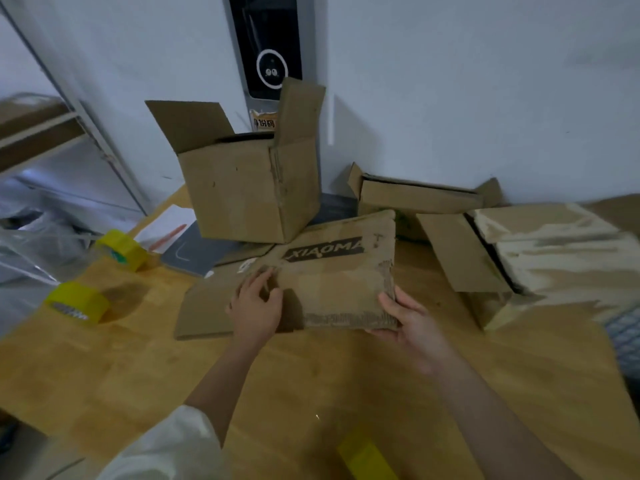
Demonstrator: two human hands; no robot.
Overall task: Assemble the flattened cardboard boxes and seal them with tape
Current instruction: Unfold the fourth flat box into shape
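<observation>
**Hands on a flattened, worn carton**

Right hand point(403, 322) grips the near right corner of the flattened box point(332, 275), thumb on top, fingers curled under the frayed edge. Left hand point(256, 306) rests on the same panel's left part, fingers bent and pressing at a crease; whether it pinches anything is not clear. White sleeve point(173, 448) on the left arm.

Flattened box lies at mid-table, brown corrugated board, scuffed, torn fluting along its near and right edges, black printed band reading upside down. Table point(311, 393) is pale wood, smooth grain.

Behind it, an erected box point(249, 188) stands with top flaps up, corners crisp. Right: a taped box point(554, 251) with glossy, wrinkled tape, one flap out. Left: two tape rolls, yellow cores, one near point(78, 303) and one farther point(121, 249).
</observation>
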